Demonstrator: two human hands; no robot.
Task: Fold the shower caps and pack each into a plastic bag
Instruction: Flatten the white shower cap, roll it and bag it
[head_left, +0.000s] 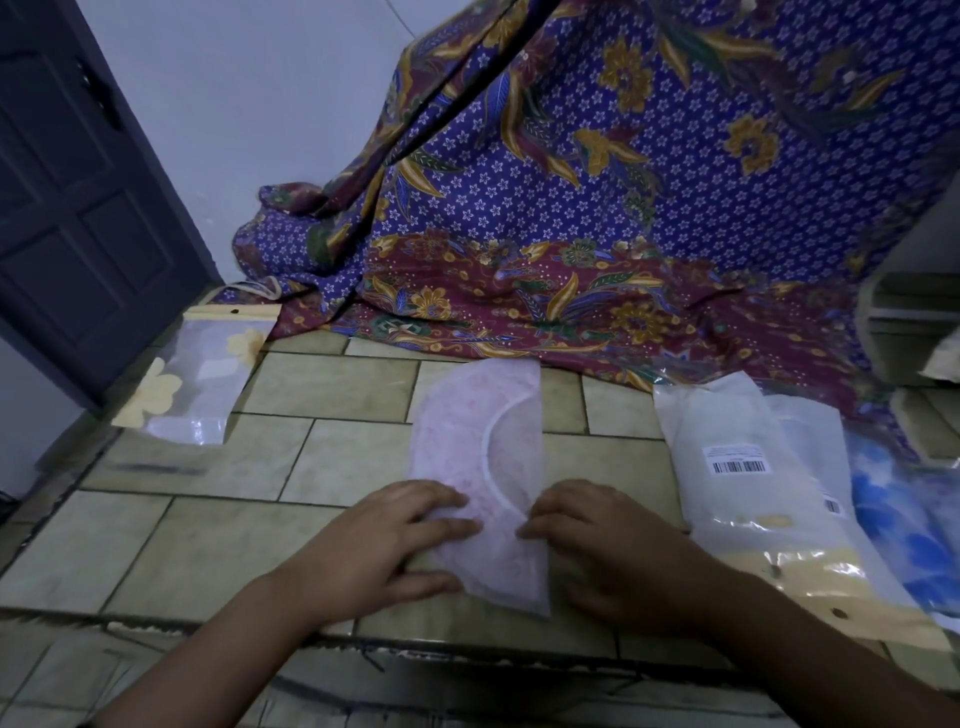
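- Hands are both on the near end of the cap (470, 441), which lies flat on the desk (332, 384) as a long half-folded shape. I judge that the step in hand is the folding.
- To do it well, smooth the thin film from the middle to the edges first, so that no air is trapped in the layers.
- Bring the elastic rim edge to edge before each crease, because this rim is springy and will probably open the fold.
- Keep one palm on the finished fold while the other hand makes the next one. The film looks slippery on the tiles.
- Fold it narrower than the bags (727, 441), which wait in a pile just right of the cap. Then it can slide in without crumpling.
- Left hand (387, 538): the fingers are spread and nearly straight. They press flat on the left edge of the cap, with the thumb at its near corner. It grips nothing.
- Right hand (597, 540): the fingers are bent a little, with the tips on the right edge of the cap. It seems to press and not to pinch, but the view is soft here.
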